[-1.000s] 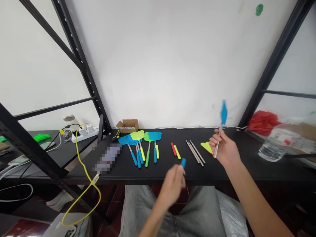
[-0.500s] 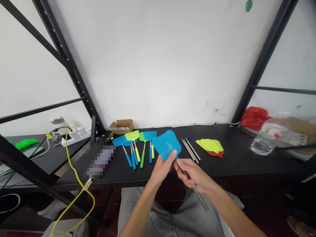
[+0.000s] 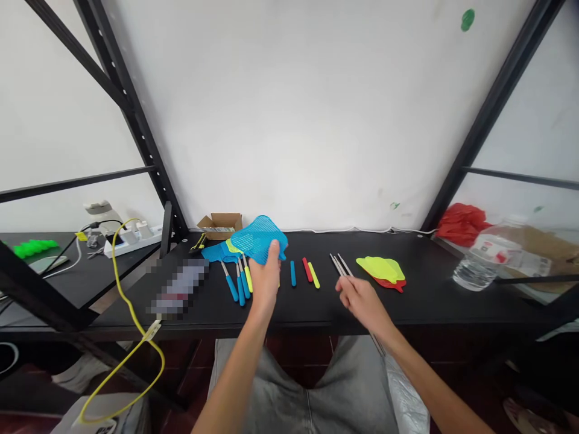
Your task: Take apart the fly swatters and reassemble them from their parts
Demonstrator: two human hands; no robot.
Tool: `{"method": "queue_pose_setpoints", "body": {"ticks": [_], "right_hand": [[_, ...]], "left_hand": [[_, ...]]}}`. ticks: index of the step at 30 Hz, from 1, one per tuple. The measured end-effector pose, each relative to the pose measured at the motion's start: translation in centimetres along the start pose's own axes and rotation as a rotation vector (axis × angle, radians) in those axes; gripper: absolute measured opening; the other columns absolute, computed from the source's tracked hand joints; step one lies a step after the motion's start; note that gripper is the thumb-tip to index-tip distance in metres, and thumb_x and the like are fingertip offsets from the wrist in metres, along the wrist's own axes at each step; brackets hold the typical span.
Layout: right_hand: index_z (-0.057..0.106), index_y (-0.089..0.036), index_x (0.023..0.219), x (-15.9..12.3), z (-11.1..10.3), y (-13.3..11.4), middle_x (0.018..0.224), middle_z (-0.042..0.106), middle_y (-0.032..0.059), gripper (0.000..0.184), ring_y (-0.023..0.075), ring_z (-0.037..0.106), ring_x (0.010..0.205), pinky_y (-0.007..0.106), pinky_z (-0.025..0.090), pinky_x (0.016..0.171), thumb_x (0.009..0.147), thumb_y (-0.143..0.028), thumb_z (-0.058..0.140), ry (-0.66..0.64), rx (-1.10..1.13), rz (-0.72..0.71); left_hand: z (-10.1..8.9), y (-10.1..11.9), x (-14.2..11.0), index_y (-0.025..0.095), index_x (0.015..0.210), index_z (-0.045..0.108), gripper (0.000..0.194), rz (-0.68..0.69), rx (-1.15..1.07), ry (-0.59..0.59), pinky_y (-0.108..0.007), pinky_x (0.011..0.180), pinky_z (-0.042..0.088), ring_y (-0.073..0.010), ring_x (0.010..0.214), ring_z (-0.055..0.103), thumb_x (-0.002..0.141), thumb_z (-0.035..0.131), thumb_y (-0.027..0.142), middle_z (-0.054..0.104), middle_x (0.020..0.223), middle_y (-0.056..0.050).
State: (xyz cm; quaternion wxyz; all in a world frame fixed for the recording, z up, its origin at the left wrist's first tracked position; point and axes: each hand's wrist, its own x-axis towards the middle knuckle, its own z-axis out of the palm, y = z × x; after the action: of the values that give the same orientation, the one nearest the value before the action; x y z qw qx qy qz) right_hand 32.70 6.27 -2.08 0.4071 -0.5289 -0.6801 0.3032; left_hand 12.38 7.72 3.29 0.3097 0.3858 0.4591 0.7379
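Note:
My left hand (image 3: 266, 277) is closed on a blue fly swatter head (image 3: 260, 238), thumb on its lower corner. The head overlaps several swatters lying on the desk, including a yellow-green swatter head (image 3: 232, 246). Across the desk my right hand (image 3: 359, 296) has curled fingers over the lower ends of some metal rods (image 3: 337, 263). A thin metal rod (image 3: 376, 342) shows behind its wrist, in line with the closed hand. Between the hands lie a blue handle (image 3: 293, 273), a red handle (image 3: 307, 269) and a yellow handle (image 3: 313, 275).
Yellow and red swatter heads (image 3: 382, 269) are stacked right of the rods. A cardboard box (image 3: 221, 224) stands at the back left, a blurred phone-like object (image 3: 181, 289) in front. Farther right are a plastic bottle (image 3: 484, 259) and a red bag (image 3: 461, 223). A yellow cable (image 3: 124, 289) hangs left.
My hands have parted. The left carried the blue swatter head leftward over the other swatters; the right moved to the rods. The loose handles have come into view.

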Motion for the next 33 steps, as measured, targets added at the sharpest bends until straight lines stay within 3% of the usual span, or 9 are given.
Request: {"method": "queue_pose_setpoints", "body": {"ticks": [5, 13, 16, 20, 23, 25, 27, 29, 33], "right_hand": [[0.049, -0.011, 0.13, 6.5, 2.0, 0.1, 0.088, 0.07, 0.0083, 0.042, 0.0224, 0.064, 0.082, 0.03, 0.044, 0.073, 0.09, -0.026, 0.044, 0.073, -0.219, 0.067], [0.044, -0.006, 0.14, 7.6, 4.4, 0.7, 0.122, 0.058, 0.0229, 0.063, 0.0317, 0.057, 0.112, 0.038, 0.041, 0.091, 0.077, -0.002, 0.046, 0.215, -0.598, -0.009], [0.056, -0.01, 0.131, 6.1, 4.4, -0.1, 0.12, 0.061, 0.0201, 0.046, 0.0307, 0.06, 0.107, 0.041, 0.044, 0.09, 0.086, -0.016, 0.049, 0.239, -0.323, -0.045], [0.061, -0.016, 0.125, 4.0, 4.0, -1.4, 0.095, 0.071, 0.0105, 0.051, 0.0235, 0.067, 0.077, 0.036, 0.052, 0.069, 0.089, -0.051, 0.052, -0.013, 0.387, 0.004], [0.063, -0.015, 0.123, 4.1, 1.2, 0.0, 0.086, 0.073, 0.0079, 0.059, 0.023, 0.067, 0.075, 0.035, 0.053, 0.07, 0.078, -0.053, 0.066, 0.098, 0.472, 0.017], [0.061, -0.012, 0.125, 5.2, -2.5, 2.2, 0.089, 0.073, 0.0105, 0.063, 0.0253, 0.068, 0.08, 0.037, 0.053, 0.073, 0.077, -0.052, 0.065, 0.381, 0.318, 0.093], [0.063, -0.012, 0.125, 6.5, -6.8, 4.8, 0.099, 0.072, 0.0151, 0.055, 0.0292, 0.067, 0.092, 0.041, 0.052, 0.081, 0.081, -0.045, 0.059, 0.512, -0.012, 0.15], [0.065, -0.013, 0.122, 7.4, -10.5, 7.1, 0.108, 0.07, 0.0195, 0.048, 0.0352, 0.064, 0.104, 0.048, 0.048, 0.09, 0.083, -0.038, 0.055, 0.547, -0.372, 0.255], [0.058, -0.017, 0.134, 7.5, -12.9, 9.4, 0.116, 0.066, 0.0225, 0.056, 0.0419, 0.061, 0.109, 0.054, 0.048, 0.086, 0.083, -0.04, 0.05, 0.516, -0.642, 0.489]], "left_hand": [[0.1, -2.9, -2.9, 0.018, 0.062, 0.05, 0.04, -0.097, -0.007, -0.172, -0.021, 0.05, 0.035, -0.0086, 0.049, 0.042, 0.078, 0.066, 0.051, 0.048, 0.054, 0.004], [-2.0, -4.1, -3.7, 0.018, 0.067, 0.055, 0.036, -0.098, 0.04, -0.187, -0.023, 0.057, 0.041, -0.0115, 0.057, 0.051, 0.079, 0.066, 0.051, 0.055, 0.06, 0.002], [-2.0, -4.2, -4.1, 0.017, 0.072, 0.059, 0.035, -0.11, 0.075, -0.232, -0.025, 0.061, 0.043, -0.0128, 0.061, 0.054, 0.08, 0.064, 0.05, 0.06, 0.066, 0.0], [-0.9, -4.0, -5.5, 0.016, 0.08, 0.065, 0.035, -0.07, 0.174, -0.499, -0.025, 0.065, 0.044, -0.0147, 0.066, 0.058, 0.085, 0.059, 0.049, 0.065, 0.074, -0.003], [-1.2, -2.8, -5.5, 0.017, 0.077, 0.069, 0.042, 0.014, 0.381, -0.673, -0.024, 0.059, 0.039, -0.0147, 0.062, 0.056, 0.087, 0.053, 0.054, 0.064, 0.067, -0.002], [-2.6, -1.9, -4.3, 0.02, 0.08, 0.07, 0.044, 0.07, 0.609, -0.615, -0.024, 0.056, 0.036, -0.0153, 0.061, 0.056, 0.088, 0.05, 0.057, 0.063, 0.066, -0.001], [-4.7, -1.3, -2.5, 0.022, 0.083, 0.07, 0.041, 0.107, 0.891, -0.465, -0.025, 0.059, 0.036, -0.0173, 0.066, 0.059, 0.089, 0.049, 0.056, 0.064, 0.068, -0.002], [-6.5, -1.1, -0.7, 0.021, 0.08, 0.069, 0.037, 0.097, 1.216, -0.36, -0.026, 0.062, 0.038, -0.0211, 0.072, 0.062, 0.088, 0.052, 0.053, 0.066, 0.071, -0.005], [-7.3, -1.9, 1.0, 0.018, 0.079, 0.069, 0.034, 0.108, 1.545, -0.484, -0.031, 0.07, 0.043, -0.027, 0.082, 0.066, 0.086, 0.056, 0.049, 0.069, 0.085, -0.012]]}}
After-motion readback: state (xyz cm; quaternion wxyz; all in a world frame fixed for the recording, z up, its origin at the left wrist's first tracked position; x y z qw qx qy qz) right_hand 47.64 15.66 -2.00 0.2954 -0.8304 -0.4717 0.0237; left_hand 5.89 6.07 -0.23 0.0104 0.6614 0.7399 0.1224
